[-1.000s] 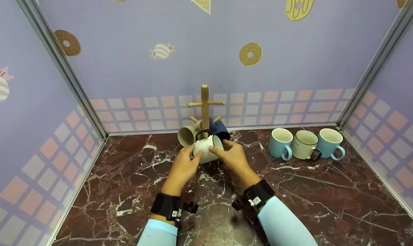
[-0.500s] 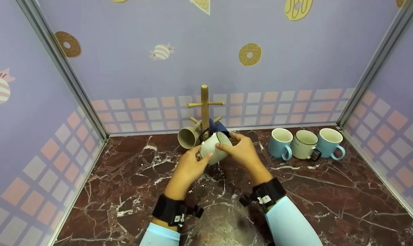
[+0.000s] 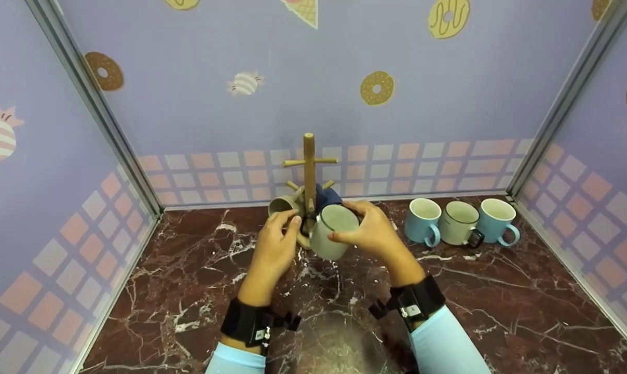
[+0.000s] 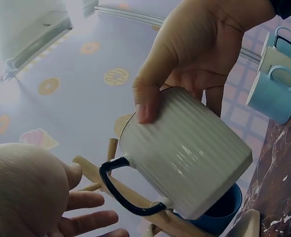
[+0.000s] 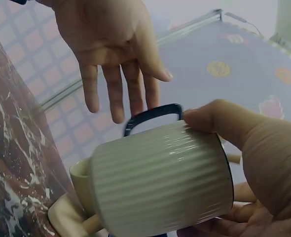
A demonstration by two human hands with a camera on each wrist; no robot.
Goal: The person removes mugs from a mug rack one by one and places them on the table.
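A white ribbed mug (image 3: 328, 240) with a dark rim and dark handle is gripped near its rim by my right hand (image 3: 373, 234), thumb on the near side. In the left wrist view its handle (image 4: 130, 195) points toward my left hand. My left hand (image 3: 276, 244) is beside the mug, fingers extended and apart from it, as the right wrist view shows. Just behind is a wooden mug tree (image 3: 309, 176). On it hang a beige mug (image 3: 282, 205) at left and a dark blue mug (image 3: 328, 196) at right, the blue one partly hidden.
To the right on the dark marbled table (image 3: 199, 291) stand a blue mug (image 3: 422, 223), a cream mug with a black handle (image 3: 458, 223) and another blue mug (image 3: 492, 221), side by side. Patterned walls (image 3: 215, 119) enclose the table at the back and sides.
My left hand has let go of the white mug and moved left. My right hand has turned the mug so its opening faces up more and its handle points left toward the mug tree.
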